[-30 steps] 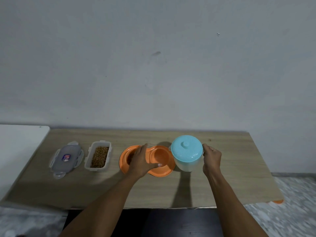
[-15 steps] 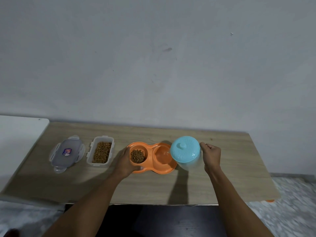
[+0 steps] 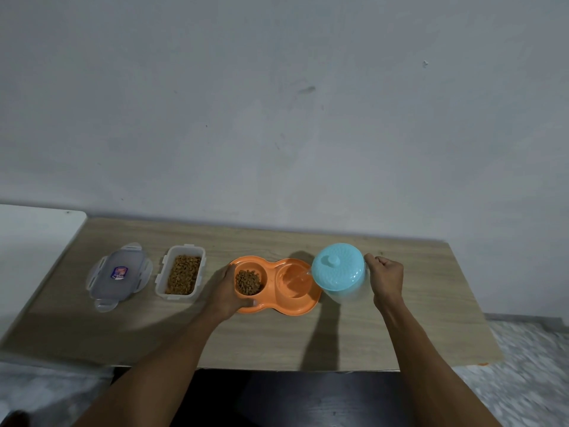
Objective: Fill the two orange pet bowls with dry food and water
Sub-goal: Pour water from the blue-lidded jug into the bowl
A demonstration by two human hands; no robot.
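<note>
- Head view: the orange double bowl sits mid-table on the wooden table, and the left hand grips its left rim, thumb along the near edge
- Left bowl holds a small heap of brown dry food; right bowl takes a thin stream of water
- Right hand is closed around the handle of the pitcher, tipped toward the right bowl, its light blue lid on top
- Over to the left, the clear food container stands open with kibble inside; its loose lid lies flat just beside it, further left
</note>
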